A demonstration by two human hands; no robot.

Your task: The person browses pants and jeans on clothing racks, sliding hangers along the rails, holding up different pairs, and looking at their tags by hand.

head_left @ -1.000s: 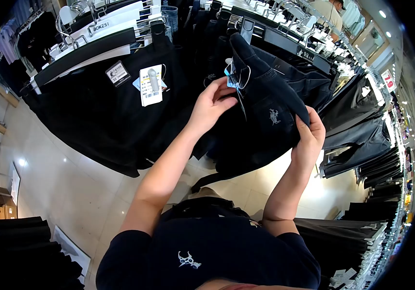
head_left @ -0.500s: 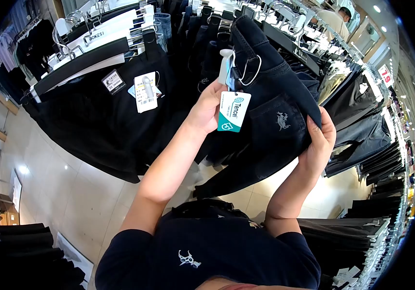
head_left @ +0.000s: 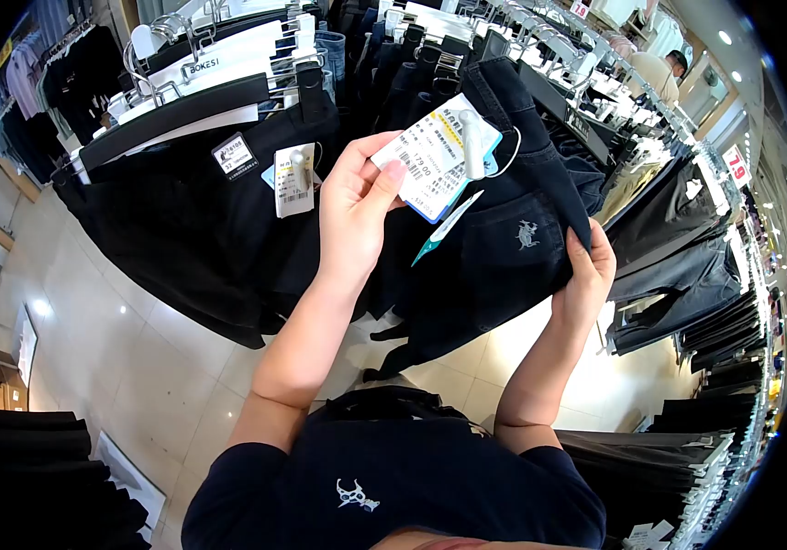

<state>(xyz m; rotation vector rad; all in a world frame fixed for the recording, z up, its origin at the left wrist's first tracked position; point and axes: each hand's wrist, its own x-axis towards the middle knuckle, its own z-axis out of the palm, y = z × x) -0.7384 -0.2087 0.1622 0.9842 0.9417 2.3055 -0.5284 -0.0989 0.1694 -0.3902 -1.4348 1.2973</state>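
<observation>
Between the thumb and fingers of my left hand [head_left: 357, 197] is a white price tag [head_left: 426, 156], its printed side facing up, with a white security tag [head_left: 474, 142] over its right part. A green-and-white card [head_left: 446, 229] hangs edge-on just below. The tags are attached by a loop to dark jeans [head_left: 513, 266], which have a small silver emblem on the pocket. My right hand [head_left: 586, 270] pinches the right edge of the waistband. Left of my left hand hang black trousers [head_left: 173, 229] with a paper tag [head_left: 295, 181].
A rack of white hangers [head_left: 201, 69] stands ahead on the left. More hangers and dark trousers [head_left: 678, 247] line the right side. Another person [head_left: 655, 75] is at the back right. Stacked dark garments [head_left: 49, 477] lie at the lower left, beside the tiled floor [head_left: 173, 367].
My left hand has moved left and turned the price tag up into view. The green-and-white card has swung from face-on to edge-on. My right hand has shifted slightly left, still on the waistband.
</observation>
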